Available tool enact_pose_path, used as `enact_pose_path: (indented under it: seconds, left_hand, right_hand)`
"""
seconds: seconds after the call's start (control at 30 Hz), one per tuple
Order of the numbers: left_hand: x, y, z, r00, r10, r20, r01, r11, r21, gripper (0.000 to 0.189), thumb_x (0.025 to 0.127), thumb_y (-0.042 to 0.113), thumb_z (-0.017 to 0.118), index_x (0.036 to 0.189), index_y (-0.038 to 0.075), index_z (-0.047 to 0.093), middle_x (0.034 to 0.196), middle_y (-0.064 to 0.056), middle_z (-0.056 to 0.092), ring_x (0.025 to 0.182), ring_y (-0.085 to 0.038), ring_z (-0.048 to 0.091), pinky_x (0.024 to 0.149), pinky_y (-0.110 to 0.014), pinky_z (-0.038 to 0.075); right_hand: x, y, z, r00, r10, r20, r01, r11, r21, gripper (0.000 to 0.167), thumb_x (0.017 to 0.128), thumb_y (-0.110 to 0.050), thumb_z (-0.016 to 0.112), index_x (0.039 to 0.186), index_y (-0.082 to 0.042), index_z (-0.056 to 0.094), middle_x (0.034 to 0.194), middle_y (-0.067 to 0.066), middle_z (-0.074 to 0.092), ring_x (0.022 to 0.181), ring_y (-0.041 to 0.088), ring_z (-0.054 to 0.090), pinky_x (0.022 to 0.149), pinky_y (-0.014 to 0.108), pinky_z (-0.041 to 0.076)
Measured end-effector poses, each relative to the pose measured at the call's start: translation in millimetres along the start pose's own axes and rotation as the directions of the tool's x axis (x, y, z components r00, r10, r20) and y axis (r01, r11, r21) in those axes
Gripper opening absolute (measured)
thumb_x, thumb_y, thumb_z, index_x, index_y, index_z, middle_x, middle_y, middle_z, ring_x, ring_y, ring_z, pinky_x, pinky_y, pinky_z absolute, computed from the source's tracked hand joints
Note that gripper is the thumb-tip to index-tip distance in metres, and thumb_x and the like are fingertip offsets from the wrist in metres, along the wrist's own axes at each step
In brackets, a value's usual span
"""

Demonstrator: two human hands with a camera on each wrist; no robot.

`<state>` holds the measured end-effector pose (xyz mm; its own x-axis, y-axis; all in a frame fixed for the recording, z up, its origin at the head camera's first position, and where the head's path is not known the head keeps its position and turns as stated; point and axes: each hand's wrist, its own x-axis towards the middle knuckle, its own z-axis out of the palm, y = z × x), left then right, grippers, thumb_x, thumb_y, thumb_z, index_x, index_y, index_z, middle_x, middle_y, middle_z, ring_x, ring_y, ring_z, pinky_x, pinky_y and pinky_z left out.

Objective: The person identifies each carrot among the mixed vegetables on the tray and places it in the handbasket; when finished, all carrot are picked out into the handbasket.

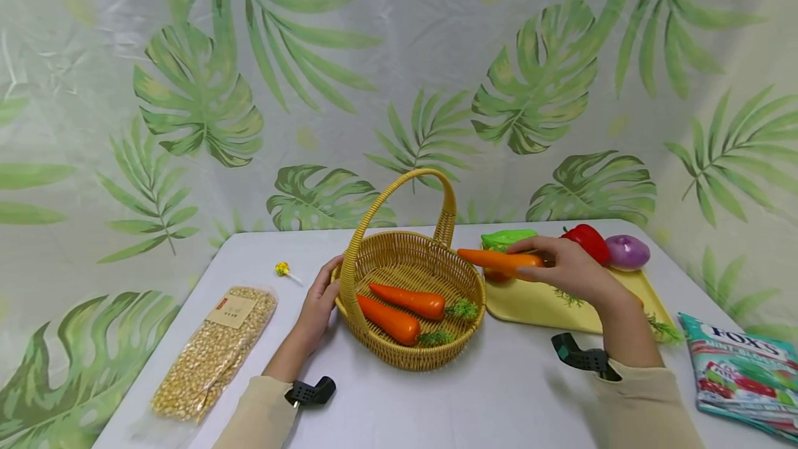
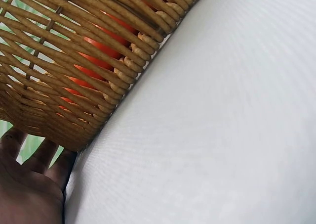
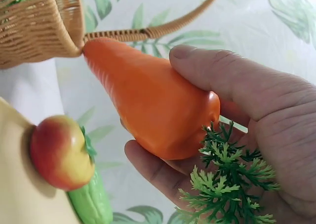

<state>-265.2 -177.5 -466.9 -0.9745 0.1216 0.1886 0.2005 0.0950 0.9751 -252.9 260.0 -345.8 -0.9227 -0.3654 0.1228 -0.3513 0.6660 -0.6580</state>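
Observation:
My right hand (image 1: 570, 269) pinches an orange carrot (image 1: 499, 260) by its thick end, between thumb and fingers. The carrot's tip points left, overlapping the right rim of the wicker basket (image 1: 411, 360) in the head view. Its green leaves (image 3: 232, 179) hang by the palm in the right wrist view. Two more carrots, an upper one (image 1: 411, 300) and a lower one (image 1: 391, 321), lie inside the basket. At the basket's left side, my left hand (image 1: 316, 307) rests against the outer wall, its fingers (image 2: 37, 159) fairly straight.
A yellow tray (image 1: 530, 305) at the right bears a red bell pepper (image 1: 587, 242), a purple onion (image 1: 627, 253), a red-yellow fruit (image 3: 61, 152) and a green vegetable (image 1: 508, 238). A FOX'S candy bag (image 1: 742, 373), a lollipop (image 1: 282, 269) and a bag of yellow kernels (image 1: 215, 355) lie around.

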Motion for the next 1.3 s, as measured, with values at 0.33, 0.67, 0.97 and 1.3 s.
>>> enact_pose_path:
  seconds: [0.33,0.67,0.97,1.3]
  left_hand:
    - [0.8,-1.5,-0.2,1.0,0.0,0.002,0.0,1.0,0.004,0.045,0.106,0.023,0.04,0.151,0.029,0.038,0.161,0.002,0.034,0.15,-0.019,0.028,0.121,-0.047,0.027]
    - [0.4,-1.6,-0.4,1.0,0.005,-0.002,-0.005,1.0,-0.009,0.045,0.107,0.023,0.04,0.151,0.028,0.038,0.161,0.002,0.034,0.151,-0.019,0.026,0.122,-0.049,0.025]
    - [0.5,-2.8,-0.9,1.0,0.006,0.0,-0.006,1.0,-0.007,0.045,0.107,0.023,0.039,0.151,0.029,0.037,0.162,0.002,0.033,0.152,-0.02,0.025,0.122,-0.049,0.024]
    - [0.8,-0.9,0.0,1.0,-0.012,-0.001,0.012,1.0,-0.007,0.045,0.107,0.025,0.041,0.151,0.031,0.038,0.161,0.005,0.033,0.152,-0.018,0.025,0.123,-0.049,0.024]
  right_hand:
    - [9.1,-11,19,0.996,-0.079,0.049,0.08,0.997,-0.007,0.031,0.091,-0.03,0.074,0.12,-0.022,0.071,0.107,0.003,0.069,0.09,0.021,0.056,0.073,0.027,0.049]
    - [15.5,-17,35,0.982,-0.173,0.078,0.177,0.983,-0.048,0.033,0.092,-0.025,0.071,0.126,-0.025,0.069,0.132,0.004,0.066,0.117,0.027,0.058,0.096,0.046,0.052]
    - [20.1,-19,46,0.977,-0.212,0.022,0.213,0.974,-0.084,0.034,0.093,-0.015,0.068,0.126,-0.017,0.069,0.126,0.009,0.061,0.11,0.027,0.056,0.09,0.044,0.049]
    - [31.6,-23,65,0.979,-0.197,-0.059,0.193,0.978,-0.074,0.035,0.089,-0.014,0.075,0.122,-0.008,0.064,0.119,0.007,0.067,0.108,0.026,0.063,0.097,0.051,0.052]
